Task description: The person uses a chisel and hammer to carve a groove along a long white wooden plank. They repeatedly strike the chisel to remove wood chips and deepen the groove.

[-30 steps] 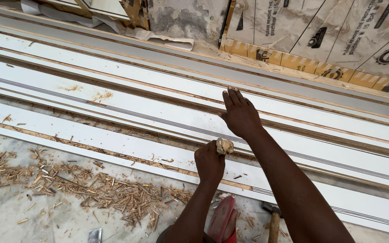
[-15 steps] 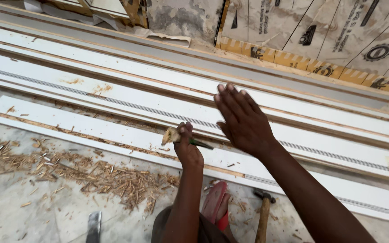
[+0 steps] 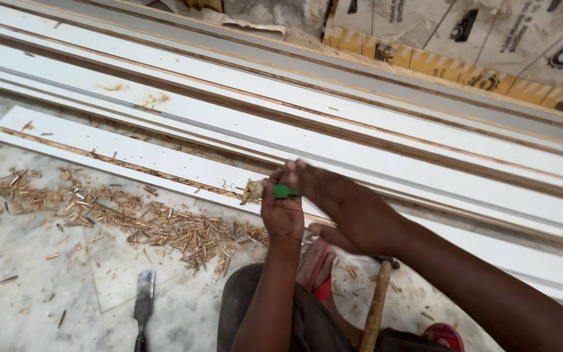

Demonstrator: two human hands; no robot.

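I see a marble floor (image 3: pixel 27 287), a flat chisel (image 3: pixel 143 301) and a wooden-handled hammer (image 3: pixel 376 306) lying near. Wood shavings (image 3: pixel 164 225) are scattered beside long white laminated boards (image 3: pixel 164 117). Left hand (image 3: pixel 283 212) grips a green pencil (image 3: pixel 286 191); right hand (image 3: pixel 353 208) has dropped from open-fingered to pinching it. Printed cardboard (image 3: pixel 477 39) is behind.

Left hand (image 3: pixel 283 212) fisted, raised; right hand (image 3: pixel 353 208) beside it, fingers (image 3: pixel 294 175) pinching together.
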